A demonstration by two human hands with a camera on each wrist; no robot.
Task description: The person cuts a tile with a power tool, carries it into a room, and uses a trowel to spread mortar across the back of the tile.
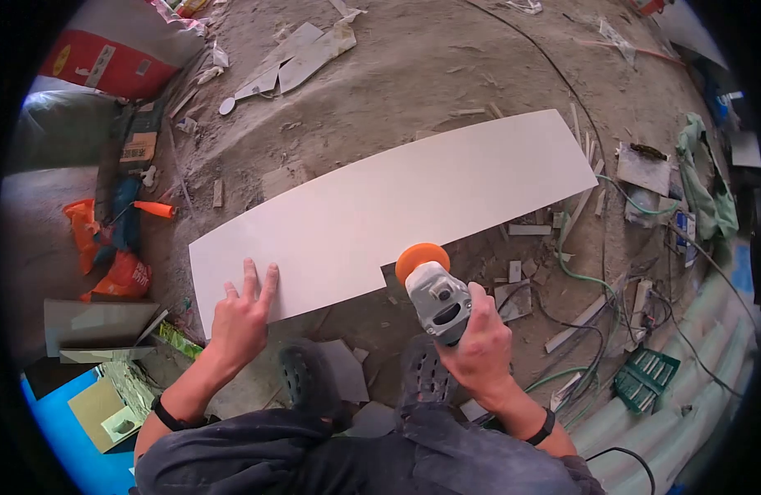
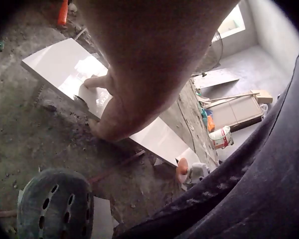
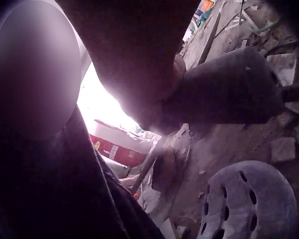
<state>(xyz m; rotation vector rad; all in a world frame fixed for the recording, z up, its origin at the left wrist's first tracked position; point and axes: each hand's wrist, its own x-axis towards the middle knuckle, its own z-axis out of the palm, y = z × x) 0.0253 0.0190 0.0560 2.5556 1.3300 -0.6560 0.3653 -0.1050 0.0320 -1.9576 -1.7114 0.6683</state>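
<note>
A long, glossy white tile [image 1: 380, 198] with a curved far edge and a notch in its near edge lies across the ground in the head view. My left hand [image 1: 240, 322] holds its near left edge, fingers on the top face; the left wrist view shows the thumb [image 2: 94, 129] below that edge. My right hand [image 1: 484, 342] grips a grey angle grinder [image 1: 438, 301] by its body. The grinder's orange disc [image 1: 420, 260] is right at the notch, overlapping the tile's edge in the head view. The right wrist view is dark, with the grinder's body [image 3: 224, 89] seen from behind.
Dusty shoes [image 1: 310, 379] stand just behind the tile. Broken tile pieces [image 1: 298, 62] lie beyond it, and offcuts [image 1: 529, 230] and a green hose [image 1: 574, 272] are scattered to the right. A green case of bits [image 1: 645, 379] sits at the near right. An orange-handled tool [image 1: 155, 209] lies left.
</note>
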